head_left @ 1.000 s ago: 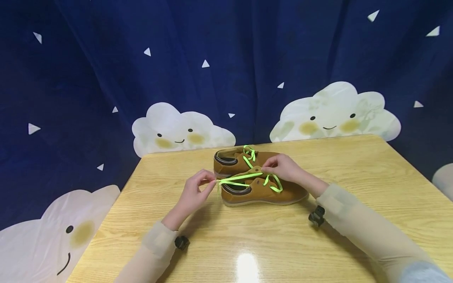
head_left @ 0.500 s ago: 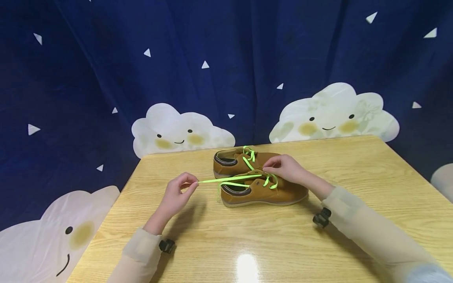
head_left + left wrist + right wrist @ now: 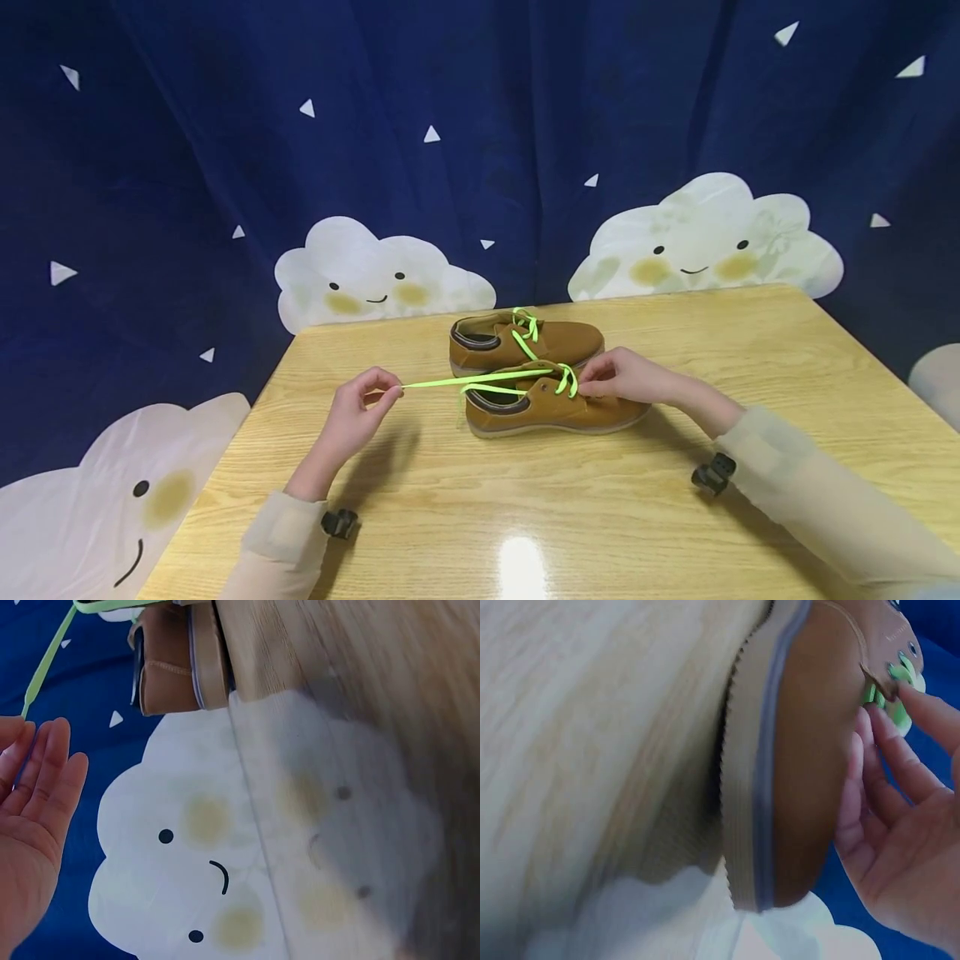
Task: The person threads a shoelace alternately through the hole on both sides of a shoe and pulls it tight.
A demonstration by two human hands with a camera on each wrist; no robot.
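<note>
A tan shoe (image 3: 555, 412) lies nearest on the table, its toe to the right, with a bright green shoelace (image 3: 480, 379) in its eyelets. My left hand (image 3: 356, 417) pinches one lace end between thumb and fingertips, left of the heel. That stretch runs taut across the shoe opening. In the left wrist view the lace (image 3: 46, 666) leads up from my left fingertips. My right hand (image 3: 626, 375) is at the front of the lacing, thumb and fingers closing on the lower green lace (image 3: 900, 716). My fingers partly hide that contact. A second lace end loops over the heel.
A matching tan shoe (image 3: 573, 337), also green-laced, stands directly behind the near one. Both are on a light wooden table (image 3: 450, 508). Behind it hangs a dark blue curtain (image 3: 420, 67) with white clouds and triangles.
My left hand has moved left, drawing the lace out straight and taut. The loose loop at the front of the lacing has shrunk. My right hand has shifted right and slightly down.
</note>
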